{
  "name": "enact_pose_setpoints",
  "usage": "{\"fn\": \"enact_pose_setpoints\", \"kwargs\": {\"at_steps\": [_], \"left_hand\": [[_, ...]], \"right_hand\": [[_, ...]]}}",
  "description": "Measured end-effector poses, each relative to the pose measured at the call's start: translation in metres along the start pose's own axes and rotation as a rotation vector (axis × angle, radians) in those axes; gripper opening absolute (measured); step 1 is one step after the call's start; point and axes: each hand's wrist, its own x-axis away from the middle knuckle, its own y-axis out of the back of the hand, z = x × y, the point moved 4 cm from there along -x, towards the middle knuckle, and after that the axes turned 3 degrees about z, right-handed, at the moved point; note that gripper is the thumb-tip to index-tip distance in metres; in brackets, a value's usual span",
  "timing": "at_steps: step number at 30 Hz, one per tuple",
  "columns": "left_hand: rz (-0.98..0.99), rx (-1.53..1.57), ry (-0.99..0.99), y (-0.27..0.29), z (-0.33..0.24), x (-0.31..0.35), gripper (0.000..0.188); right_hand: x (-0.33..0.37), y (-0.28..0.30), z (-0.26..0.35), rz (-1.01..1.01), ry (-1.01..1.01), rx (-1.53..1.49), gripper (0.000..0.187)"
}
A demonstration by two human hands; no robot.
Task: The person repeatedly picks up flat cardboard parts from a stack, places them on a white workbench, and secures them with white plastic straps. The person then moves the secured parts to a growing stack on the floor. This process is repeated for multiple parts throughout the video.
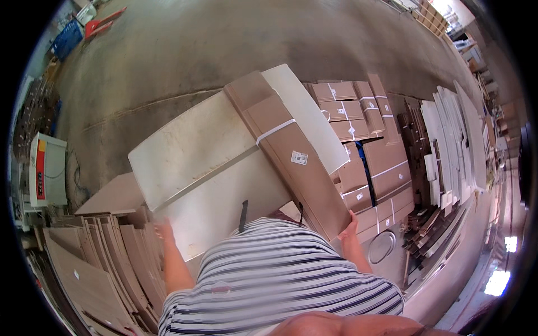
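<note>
A long flat brown cardboard box (291, 151) with a white strap and a label lies slantwise across large pale panels (190, 145). My right hand (349, 226) grips the box's near right corner, its fingers along the outer side. At the left my left hand (163, 229) is raised beside the near left edge of the pale panels. Blur smears its fingers, so whether it touches a panel is unclear. A second pale panel surface (241, 193) shows between the box and my body.
Strapped brown cartons (350, 112) are stacked right of the panels. Beyond them, white boards (443, 140) stand near dark wood offcuts (414, 140). Brown boards (106, 252) lean at the left, near a white machine (49, 168). A red pallet jack (103, 23) and a blue bin (67, 40) sit far left.
</note>
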Motion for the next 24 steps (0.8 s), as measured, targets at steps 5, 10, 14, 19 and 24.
{"fn": "enact_pose_setpoints", "kwargs": {"at_steps": [5,10,14,19,24], "left_hand": [[0.338,0.425,0.136,-0.002,0.005,-0.006,0.097],[0.490,0.639,0.090,0.003,-0.025,0.005,0.106],[0.498,0.838,0.051,-0.003,-0.003,-0.024,0.116],[0.332,1.162,0.094,0.010,-0.034,-0.019,0.107],[0.293,1.588,0.118,0.037,-0.068,-0.007,0.102]], "right_hand": [[0.017,-0.020,-0.003,0.025,-0.003,0.009,0.039],[-0.003,-0.064,-0.010,0.032,0.009,-0.057,0.042],[-0.059,-0.123,-0.025,0.050,0.020,-0.017,0.046],[-0.101,-0.148,-0.030,-0.092,0.095,0.104,0.048],[-0.127,-0.105,-0.005,-0.218,0.061,0.473,0.040]]}}
